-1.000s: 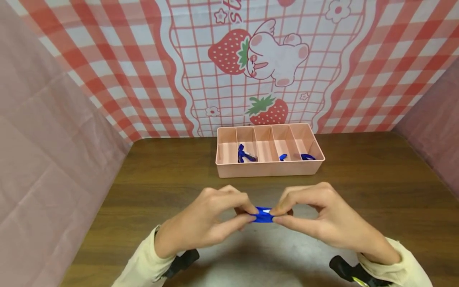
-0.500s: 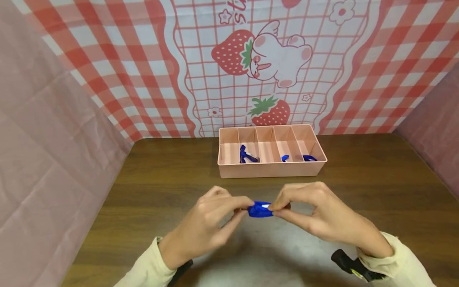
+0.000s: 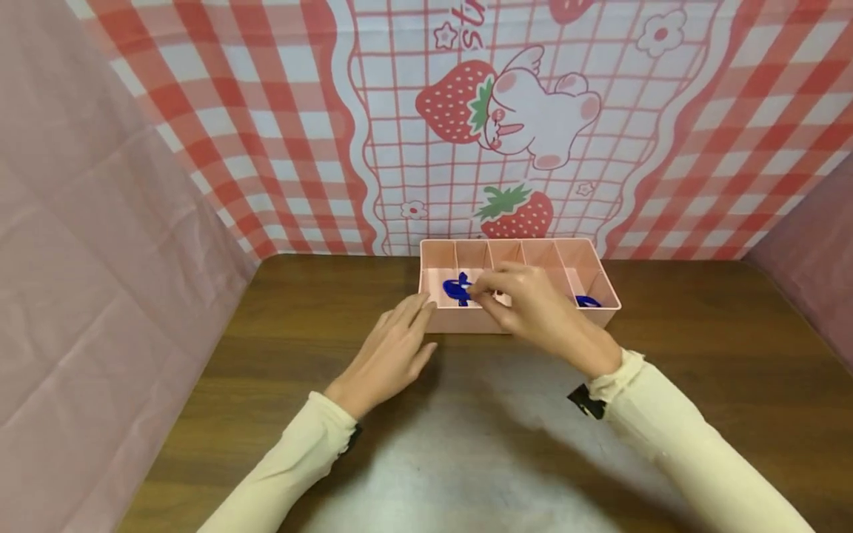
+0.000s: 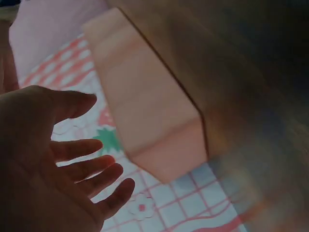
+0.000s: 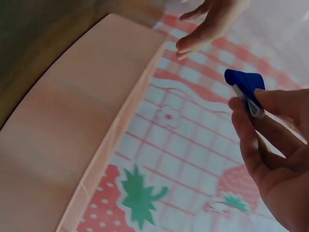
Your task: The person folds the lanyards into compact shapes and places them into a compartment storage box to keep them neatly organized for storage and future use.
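My right hand pinches a blue folded loop with a white strip between thumb and fingertips, held over the left part of a pink divided tray. In the head view the blue loop overlaps another blue piece lying in the second compartment from the left. My left hand holds nothing; its fingers are extended at the tray's front left corner. The left wrist view shows that left hand with spread fingers beside the tray.
One more blue piece lies in the tray's rightmost compartment; my right hand hides the compartments left of it. The tray stands on a brown wooden table, before a red-checked strawberry cloth. Pink cloth hangs at the left.
Both hands pinched the blue loop in front of the tray earlier. My left hand has let go and moved to the tray's left corner; my right hand has carried the loop forward over the tray.
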Action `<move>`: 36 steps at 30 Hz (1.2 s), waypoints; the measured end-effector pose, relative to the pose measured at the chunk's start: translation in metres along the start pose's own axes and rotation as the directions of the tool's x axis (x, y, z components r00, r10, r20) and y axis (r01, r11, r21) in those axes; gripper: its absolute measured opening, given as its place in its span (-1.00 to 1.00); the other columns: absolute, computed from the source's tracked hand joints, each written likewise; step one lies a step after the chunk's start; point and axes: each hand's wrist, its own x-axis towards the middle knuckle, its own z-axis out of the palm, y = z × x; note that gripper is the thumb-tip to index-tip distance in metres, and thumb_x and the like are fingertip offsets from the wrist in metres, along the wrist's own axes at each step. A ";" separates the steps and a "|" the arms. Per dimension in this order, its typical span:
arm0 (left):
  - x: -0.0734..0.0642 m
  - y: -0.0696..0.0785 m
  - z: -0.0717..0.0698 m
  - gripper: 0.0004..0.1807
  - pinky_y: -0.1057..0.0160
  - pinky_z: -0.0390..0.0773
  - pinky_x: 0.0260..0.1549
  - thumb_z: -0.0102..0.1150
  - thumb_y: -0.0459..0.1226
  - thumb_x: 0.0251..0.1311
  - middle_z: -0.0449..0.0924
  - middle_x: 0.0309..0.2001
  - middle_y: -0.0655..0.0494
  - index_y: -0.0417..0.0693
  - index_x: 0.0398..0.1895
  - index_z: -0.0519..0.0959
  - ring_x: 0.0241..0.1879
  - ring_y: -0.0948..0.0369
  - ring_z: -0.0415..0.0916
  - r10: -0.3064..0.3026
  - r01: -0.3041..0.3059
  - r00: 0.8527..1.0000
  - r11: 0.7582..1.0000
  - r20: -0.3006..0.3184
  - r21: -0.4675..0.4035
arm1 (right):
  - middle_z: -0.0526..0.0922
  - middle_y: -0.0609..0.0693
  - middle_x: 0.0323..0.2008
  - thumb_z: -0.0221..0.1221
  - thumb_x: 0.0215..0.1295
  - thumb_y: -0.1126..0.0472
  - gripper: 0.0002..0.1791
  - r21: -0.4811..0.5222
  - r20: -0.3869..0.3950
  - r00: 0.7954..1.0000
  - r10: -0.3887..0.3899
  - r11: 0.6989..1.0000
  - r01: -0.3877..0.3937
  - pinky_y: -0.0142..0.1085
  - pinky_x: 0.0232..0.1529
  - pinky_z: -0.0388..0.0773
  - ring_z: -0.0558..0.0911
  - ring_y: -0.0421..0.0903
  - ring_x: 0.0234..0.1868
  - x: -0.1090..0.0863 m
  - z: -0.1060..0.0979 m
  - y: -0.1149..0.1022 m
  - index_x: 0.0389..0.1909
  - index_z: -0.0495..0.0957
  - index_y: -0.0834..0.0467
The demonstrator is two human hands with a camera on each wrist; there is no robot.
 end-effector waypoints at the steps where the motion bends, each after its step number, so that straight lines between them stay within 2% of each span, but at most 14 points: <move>1: 0.001 -0.001 0.004 -0.32 -0.05 0.42 0.19 0.32 -0.18 0.25 0.32 0.38 -0.23 -0.32 0.35 0.35 0.38 -0.05 0.25 -0.004 0.003 1.000 1.000 0.022 0.015 | 0.71 0.01 -0.42 0.33 0.15 0.47 -0.90 -0.008 0.018 0.999 0.033 0.999 -0.033 -0.20 -0.36 0.63 0.66 -0.12 -0.38 0.006 0.005 0.005 -0.38 0.70 0.22; 4: 0.004 -0.002 0.013 -0.25 -0.07 0.37 0.24 0.34 -0.16 0.23 0.29 0.40 -0.25 -0.36 0.38 0.30 0.43 -0.06 0.19 -0.007 0.003 0.997 0.998 0.082 0.055 | 0.74 0.03 -0.40 0.30 0.18 0.43 -0.92 -0.059 0.068 0.989 0.129 0.990 -0.125 -0.13 -0.27 0.62 0.67 -0.06 -0.32 0.022 0.019 0.024 -0.36 0.74 0.23; 8: 0.007 0.002 0.016 -0.16 -0.06 0.38 0.24 0.35 -0.14 0.21 0.23 0.44 -0.23 -0.34 0.44 0.22 0.48 -0.05 0.10 -0.008 -0.004 0.992 0.995 0.128 0.099 | 0.73 0.08 -0.38 0.28 0.16 0.39 -0.89 -0.177 0.113 0.973 0.201 0.968 -0.179 -0.07 -0.16 0.51 0.62 0.04 -0.24 0.038 0.041 0.053 -0.36 0.77 0.23; 14: 0.010 0.008 0.017 -0.11 -0.04 0.47 0.14 0.34 -0.11 0.19 0.15 0.48 -0.19 -0.30 0.48 0.16 0.52 -0.02 0.01 -0.029 0.012 0.985 0.994 0.168 0.105 | 0.58 -0.01 -0.66 0.23 0.00 0.43 -0.76 -0.310 0.199 0.939 0.279 0.927 -0.210 -0.04 -0.22 0.42 0.52 0.05 -0.43 0.048 0.077 0.089 -0.75 0.63 0.12; 17: 0.010 0.010 0.018 -0.09 -0.04 0.50 0.10 0.34 -0.10 0.19 0.13 0.49 -0.19 -0.30 0.49 0.13 0.52 -0.03 0.00 -0.026 0.006 0.984 0.994 0.174 0.112 | 0.49 -0.06 -0.74 0.22 -0.03 0.45 -0.70 -0.305 0.273 0.901 0.338 0.918 -0.253 -0.08 -0.29 0.44 0.46 -0.01 -0.55 0.052 0.089 0.097 -0.82 0.53 0.09; 20: 0.009 0.011 0.019 -0.05 -0.03 0.51 0.08 0.35 -0.09 0.18 0.11 0.51 -0.17 -0.27 0.51 0.10 0.52 -0.02 -0.01 -0.037 0.016 0.984 0.993 0.174 0.119 | 0.61 -0.05 -0.68 0.24 0.02 0.43 -0.78 -0.333 0.373 0.837 0.399 0.900 -0.281 -0.10 0.02 0.50 0.57 -0.02 -0.50 0.057 0.095 0.096 -0.71 0.63 0.12; 22: 0.008 0.011 0.020 -0.04 -0.03 0.51 0.07 0.37 -0.09 0.16 0.11 0.51 -0.16 -0.26 0.52 0.10 0.52 -0.01 -0.01 -0.052 0.031 0.985 0.991 0.165 0.130 | 0.71 -0.04 -0.54 0.27 0.08 0.38 -0.88 -0.378 0.442 0.790 0.426 0.886 -0.267 -0.03 0.31 0.31 0.68 0.01 -0.33 0.062 0.098 0.091 -0.57 0.70 0.14; 24: 0.007 0.012 0.020 -0.01 -0.03 0.52 0.04 0.38 -0.08 0.14 0.10 0.51 -0.16 -0.27 0.52 0.09 0.52 -0.01 0.00 -0.064 0.040 0.986 0.988 0.155 0.148 | 0.74 -0.03 -0.46 0.28 0.13 0.31 -0.93 -0.421 0.498 0.745 0.443 0.875 -0.239 0.04 0.45 0.08 0.70 0.03 -0.20 0.065 0.098 0.084 -0.49 0.71 0.15; 26: 0.005 0.013 0.022 0.01 -0.03 0.53 0.01 0.39 -0.07 0.12 0.10 0.51 -0.17 -0.29 0.52 0.08 0.52 -0.01 0.00 -0.067 0.042 0.987 0.985 0.145 0.169 | 0.73 -0.03 -0.46 0.29 0.14 0.27 -0.93 -0.435 0.526 0.728 0.439 0.875 -0.213 0.05 0.44 0.10 0.69 0.04 -0.19 0.066 0.095 0.076 -0.49 0.69 0.15; 27: 0.004 0.013 0.022 0.02 -0.03 0.53 0.00 0.40 -0.07 0.11 0.09 0.51 -0.18 -0.30 0.52 0.07 0.52 -0.02 0.00 -0.067 0.041 0.987 0.983 0.143 0.178 | 0.72 -0.03 -0.49 0.29 0.14 0.28 -0.92 -0.427 0.529 0.732 0.430 0.880 -0.208 0.04 0.40 0.17 0.68 0.04 -0.23 0.065 0.092 0.071 -0.52 0.68 0.16; 28: 0.004 0.013 0.023 0.05 -0.02 0.54 -0.01 0.40 -0.07 0.10 0.08 0.52 -0.19 -0.31 0.53 0.04 0.52 -0.03 0.00 -0.069 0.041 0.987 0.982 0.145 0.186 | 0.71 -0.03 -0.52 0.30 0.12 0.28 -0.91 -0.416 0.520 0.747 0.413 0.887 -0.201 0.02 0.32 0.26 0.67 0.04 -0.28 0.064 0.089 0.067 -0.54 0.67 0.16; 30: 0.002 0.013 0.024 0.09 -0.01 0.54 -0.01 0.40 -0.06 0.10 0.04 0.53 -0.20 -0.32 0.54 -0.02 0.52 -0.03 -0.03 -0.076 0.045 0.985 0.979 0.155 0.199 | 0.66 -0.01 -0.57 0.28 0.10 0.34 -0.90 -0.378 0.486 0.796 0.361 0.908 -0.182 -0.02 0.11 0.42 0.62 0.04 -0.36 0.057 0.081 0.060 -0.57 0.66 0.18; 33: -0.001 0.011 0.023 0.13 0.00 0.54 0.01 0.39 -0.05 0.11 -0.02 0.54 -0.21 -0.31 0.55 -0.10 0.54 -0.03 -0.08 -0.095 0.056 0.979 0.976 0.179 0.210 | 0.72 0.12 -0.37 0.23 0.15 0.40 -0.91 -0.315 0.398 0.877 0.267 0.938 -0.142 -0.03 0.06 0.50 0.63 0.14 -0.17 0.040 0.067 0.049 -0.42 0.71 0.24; 36: -0.003 0.008 0.021 0.14 0.00 0.54 0.03 0.38 -0.05 0.13 -0.07 0.55 -0.22 -0.30 0.56 -0.14 0.55 -0.03 -0.13 -0.111 0.068 0.973 0.975 0.201 0.210 | 0.68 0.26 -0.06 0.20 0.25 0.42 -0.84 -0.262 0.312 0.926 0.212 0.956 -0.131 0.03 0.22 0.44 0.54 0.24 0.14 0.016 0.052 0.036 -0.20 0.71 0.29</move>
